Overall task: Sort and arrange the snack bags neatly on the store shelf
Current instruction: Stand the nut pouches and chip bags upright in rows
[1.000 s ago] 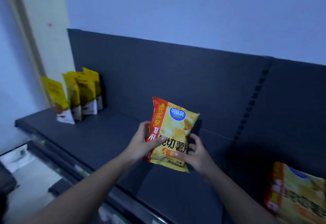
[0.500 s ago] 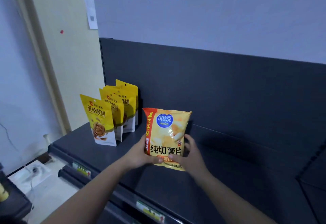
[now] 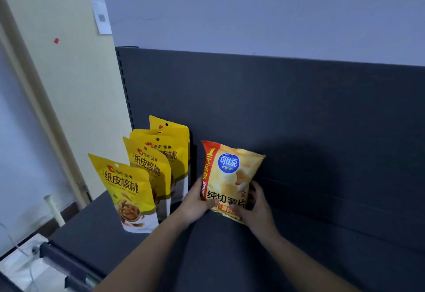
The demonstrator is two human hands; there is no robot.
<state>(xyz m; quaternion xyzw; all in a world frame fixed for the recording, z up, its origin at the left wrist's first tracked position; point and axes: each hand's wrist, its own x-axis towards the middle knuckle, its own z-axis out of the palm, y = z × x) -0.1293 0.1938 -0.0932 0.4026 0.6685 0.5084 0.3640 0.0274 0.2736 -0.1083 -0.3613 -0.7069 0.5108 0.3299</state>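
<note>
Dim, bluish light; soft shadows on the dark shelf [image 3: 299, 257]; wide-angle edge bending.

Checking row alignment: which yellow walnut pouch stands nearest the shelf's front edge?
The frontmost pouch, leftmost in view, whole face showing; the other pouches overlap behind it.

Chip bag upright beside yellow pouches on the dark shelf [image 3: 230, 259].
The orange-yellow chip bag [image 3: 232, 176], with a red strip down its left edge and a blue logo, is gripped low by the left hand [image 3: 195, 204] and right hand [image 3: 258, 209]. Just left, the yellow pouches [image 3: 125, 190] stand in file.
</note>
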